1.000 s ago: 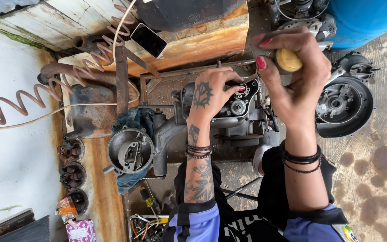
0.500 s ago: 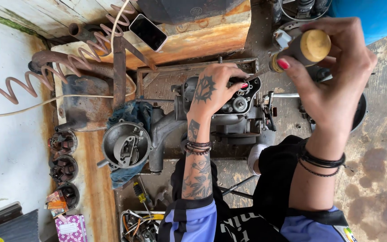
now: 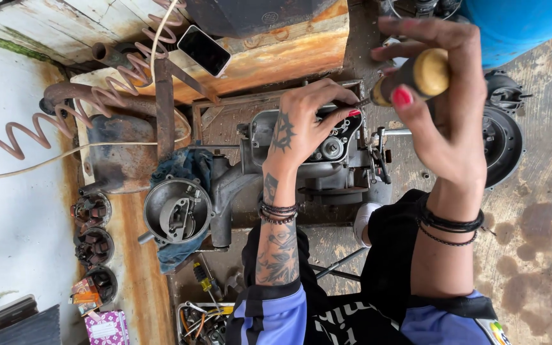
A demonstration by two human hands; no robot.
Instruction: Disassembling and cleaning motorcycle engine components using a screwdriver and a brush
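A grey metal engine block (image 3: 327, 163) lies on a rusty workbench. My left hand (image 3: 301, 128) rests on top of it, fingertips pinched around the thin shaft of a screwdriver where it meets the casing. My right hand (image 3: 445, 108) is raised to the right and wraps the screwdriver's pale wooden handle (image 3: 420, 73), which tilts down and left towards the block. Both wrists wear dark bracelets.
A black phone (image 3: 204, 50) lies on a rusty board behind the block. A pink coiled hose (image 3: 65, 115) runs at the left. A round metal housing (image 3: 177, 211) sits on a blue rag, a dark flywheel (image 3: 503, 144) at the right, and a tool tray (image 3: 199, 319) near me.
My right hand has lifted the screwdriver handle up and to the right, closer to the camera. My left hand has stayed on the engine block, fingers closing at the shaft.
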